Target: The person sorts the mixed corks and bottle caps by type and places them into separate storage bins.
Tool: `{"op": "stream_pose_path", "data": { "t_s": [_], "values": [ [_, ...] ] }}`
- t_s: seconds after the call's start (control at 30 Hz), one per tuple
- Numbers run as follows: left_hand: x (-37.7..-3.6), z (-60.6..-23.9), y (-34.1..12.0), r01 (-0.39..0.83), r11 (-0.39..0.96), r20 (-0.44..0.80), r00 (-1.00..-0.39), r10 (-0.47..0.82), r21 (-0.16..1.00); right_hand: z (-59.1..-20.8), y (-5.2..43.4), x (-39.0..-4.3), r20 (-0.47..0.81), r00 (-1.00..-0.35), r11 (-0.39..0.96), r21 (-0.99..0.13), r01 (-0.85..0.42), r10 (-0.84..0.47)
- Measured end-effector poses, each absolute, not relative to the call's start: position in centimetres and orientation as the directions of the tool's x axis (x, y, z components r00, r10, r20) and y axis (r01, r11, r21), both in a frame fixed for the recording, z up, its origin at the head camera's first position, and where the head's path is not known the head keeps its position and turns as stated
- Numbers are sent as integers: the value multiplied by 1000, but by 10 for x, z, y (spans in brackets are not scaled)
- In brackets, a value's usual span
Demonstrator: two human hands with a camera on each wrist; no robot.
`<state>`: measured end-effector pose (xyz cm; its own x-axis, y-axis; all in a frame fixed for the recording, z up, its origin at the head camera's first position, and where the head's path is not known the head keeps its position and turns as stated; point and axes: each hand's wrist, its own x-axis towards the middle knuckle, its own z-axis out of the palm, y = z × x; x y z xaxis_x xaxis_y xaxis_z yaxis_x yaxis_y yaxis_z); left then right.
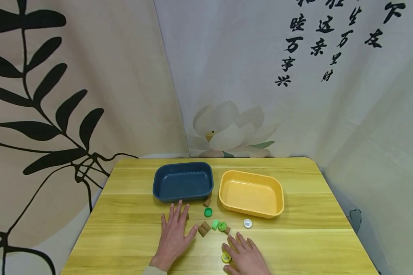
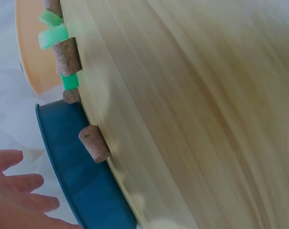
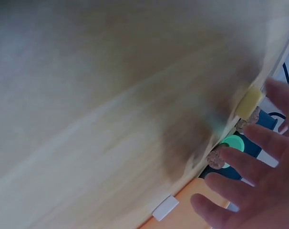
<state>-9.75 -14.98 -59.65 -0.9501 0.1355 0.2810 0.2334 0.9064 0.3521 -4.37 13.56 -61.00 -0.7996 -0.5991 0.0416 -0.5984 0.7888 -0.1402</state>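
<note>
My left hand (image 1: pixel 174 236) is spread over the table's left half, fingertips reaching to the front of the blue tray (image 1: pixel 183 198). A cork (image 2: pixel 94 143) lies by its fingers, mostly hidden behind them in the head view. Fingers fanned out, my right hand (image 1: pixel 247 256) hovers close over the wood beside a yellow bottle cap (image 1: pixel 226 257). Between the hands lie brown corks (image 1: pixel 204 228), a pale green cap (image 1: pixel 215 224) and a bright green cap (image 1: pixel 222 226) with a small cork (image 1: pixel 227 230) against it. Neither hand grips anything.
A yellow tray (image 1: pixel 251 212) stands right of the blue one. In front of it sits a white cap (image 1: pixel 247 223). Near the gap between the trays are a dark green cap (image 1: pixel 208 212) and another cork (image 1: pixel 207 202). Patterned curtains (image 1: pixel 241 76) hang behind the table.
</note>
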Motion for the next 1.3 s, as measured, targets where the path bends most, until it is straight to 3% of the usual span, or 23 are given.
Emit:
{"op": "stream_pose_path", "data": {
  "t_s": [0.2, 0.57, 0.87, 1.1, 1.3],
  "values": [
    [-98, -597, -145, 242, 906, 286, -947, 143, 349, -615, 137, -44, 110, -767, 765, -66, -640, -632],
    [-101, -589, -128, 270, 882, 276, -946, 169, 387, -610, 147, -46, 197, -783, 783, -97, -614, -589],
    [-112, -585, -98, 376, 850, 283, -916, 283, 368, -591, 164, -50, 308, -841, 841, -180, -511, -445],
    [-123, -586, -75, 460, 826, 279, -882, 381, 325, -580, 178, -60, 457, -824, 840, -251, -480, -335],
    [-130, -588, -62, 492, 828, 224, -868, 443, 269, -571, 190, -71, 510, -822, 856, -280, -435, -252]
  ]
}}
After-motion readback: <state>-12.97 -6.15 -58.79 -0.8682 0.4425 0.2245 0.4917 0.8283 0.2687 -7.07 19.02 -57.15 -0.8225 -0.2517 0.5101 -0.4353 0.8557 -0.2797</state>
